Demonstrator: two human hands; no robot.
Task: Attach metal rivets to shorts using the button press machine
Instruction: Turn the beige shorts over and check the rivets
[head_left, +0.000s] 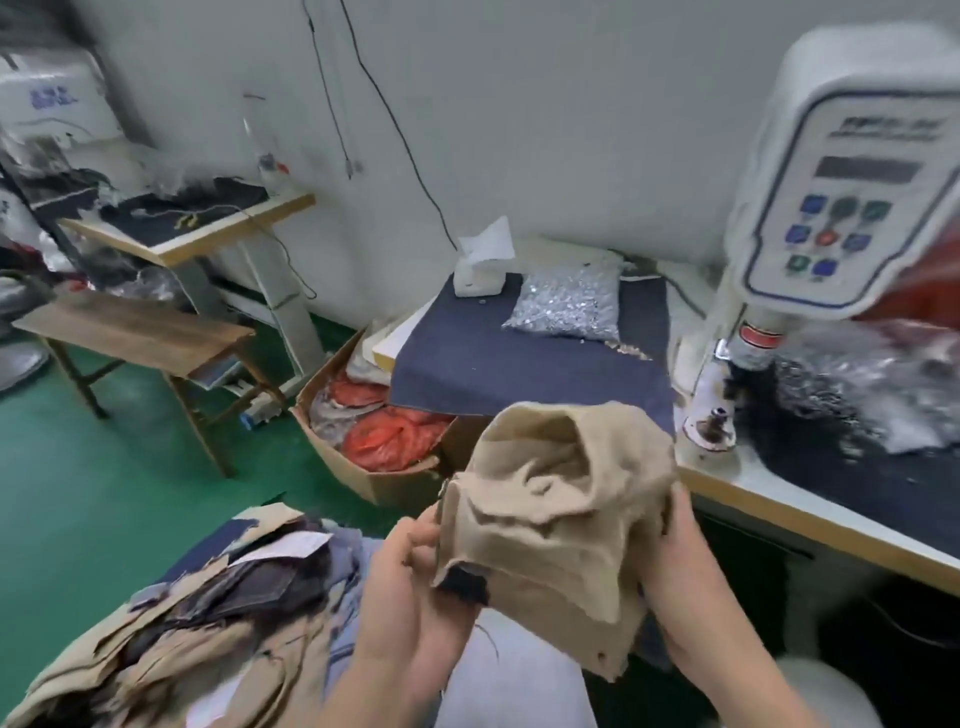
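Shorts (561, 499) of coarse tan cloth, bunched and creased with a dark patch at the lower edge, gripped by left hand (415, 587) and right hand (680, 582) just before the button press machine (810, 218).

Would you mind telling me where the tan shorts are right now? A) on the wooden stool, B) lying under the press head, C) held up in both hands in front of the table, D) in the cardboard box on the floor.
C: the left hand and right hand grip the bunched tan shorts in the air, short of the press.
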